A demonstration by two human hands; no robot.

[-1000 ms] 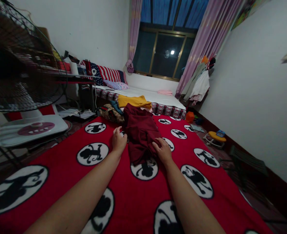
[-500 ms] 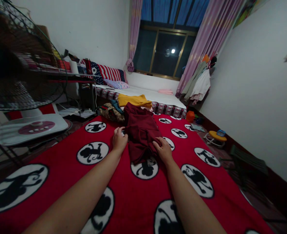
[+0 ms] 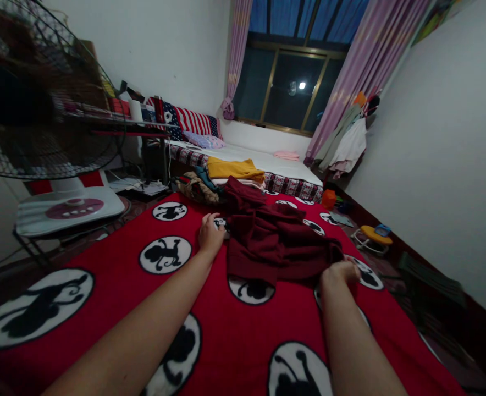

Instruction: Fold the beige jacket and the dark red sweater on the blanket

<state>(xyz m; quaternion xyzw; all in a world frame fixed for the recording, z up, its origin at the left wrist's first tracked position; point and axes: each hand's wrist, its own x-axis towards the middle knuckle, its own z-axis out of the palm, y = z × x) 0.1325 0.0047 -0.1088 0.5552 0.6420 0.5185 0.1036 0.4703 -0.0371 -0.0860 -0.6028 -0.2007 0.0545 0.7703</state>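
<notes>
A maroon garment [image 3: 280,242] lies in loose folds on the red blanket [image 3: 226,341], which is printed with black monkey figures in white ovals. My right hand [image 3: 340,270] is closed on the garment's near right corner and holds it stretched out to the side. Just beyond the garment's left edge, my left hand [image 3: 211,234] rests on the blanket, fingers apart and slightly bent, with nothing visible in it. Behind the garment sits a stack of folded clothes with a mustard-yellow piece [image 3: 235,169] on top. A brown patterned bundle [image 3: 195,187] lies left of that stack.
A fan [image 3: 40,99] with a blurred head stands at the left, near a cluttered desk [image 3: 139,127]. Across the back is a second bed [image 3: 247,151] under the window. On the right floor are a yellow-topped stool [image 3: 375,235] and a dark folding chair [image 3: 432,280].
My right hand has moved right and closed on the garment's edge, spreading a folded part out to the right. My left hand stays beside the garment. The view has shifted slightly.
</notes>
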